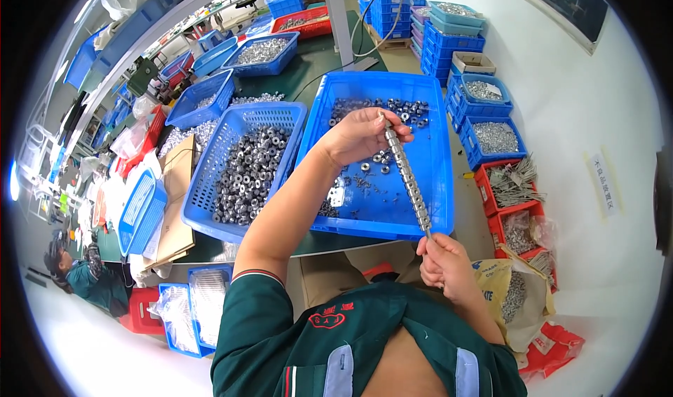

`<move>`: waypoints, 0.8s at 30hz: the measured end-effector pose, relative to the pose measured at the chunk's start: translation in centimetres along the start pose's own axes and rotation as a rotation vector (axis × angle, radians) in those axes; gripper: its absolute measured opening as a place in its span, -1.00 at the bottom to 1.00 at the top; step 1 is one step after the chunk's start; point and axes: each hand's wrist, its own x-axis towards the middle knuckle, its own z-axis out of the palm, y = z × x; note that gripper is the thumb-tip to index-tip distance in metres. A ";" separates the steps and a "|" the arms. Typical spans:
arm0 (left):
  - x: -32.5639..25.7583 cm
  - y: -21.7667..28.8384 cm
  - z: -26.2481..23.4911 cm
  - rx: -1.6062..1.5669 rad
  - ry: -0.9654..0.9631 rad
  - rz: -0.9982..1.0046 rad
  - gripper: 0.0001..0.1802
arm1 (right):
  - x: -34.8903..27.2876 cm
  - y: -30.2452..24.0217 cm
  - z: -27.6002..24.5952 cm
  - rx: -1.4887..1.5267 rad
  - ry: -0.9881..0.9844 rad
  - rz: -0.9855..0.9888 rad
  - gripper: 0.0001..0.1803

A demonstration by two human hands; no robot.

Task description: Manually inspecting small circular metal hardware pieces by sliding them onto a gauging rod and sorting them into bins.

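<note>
Over the near right part of a shallow blue tray [438,187], the right hand [445,264] is closed around the lower end of a thin rod [406,176] threaded with a column of small metal nuts. The rod slants up and away to the left hand [361,134], whose fingers pinch its top end above the tray's middle. Loose metal nuts [382,110] lie scattered in that tray, thickest toward its far edge and along its left side. Just beside it on the left, a blue slotted basket [210,194] holds a heap of darker ring-shaped metal parts [249,169]. Both stand on a dark green workbench [315,64], with more blue baskets of metal parts toward its far left edge. Right of the bench, blue and red bins [494,138] of hardware stand on the floor.
</note>
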 end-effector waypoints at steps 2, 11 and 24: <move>0.1 0.0 0.2 -0.047 -0.087 0.039 -0.70 | 0.0 0.0 -0.3 0.163 -0.106 0.049 -0.78; 0.1 0.3 0.6 0.081 -0.008 0.017 -0.68 | 0.5 0.2 0.6 -0.203 0.105 -0.078 -0.76; -8.7 11.1 6.5 1.893 0.325 0.267 -0.36 | 5.6 -5.9 7.9 -0.195 -0.133 0.135 -0.80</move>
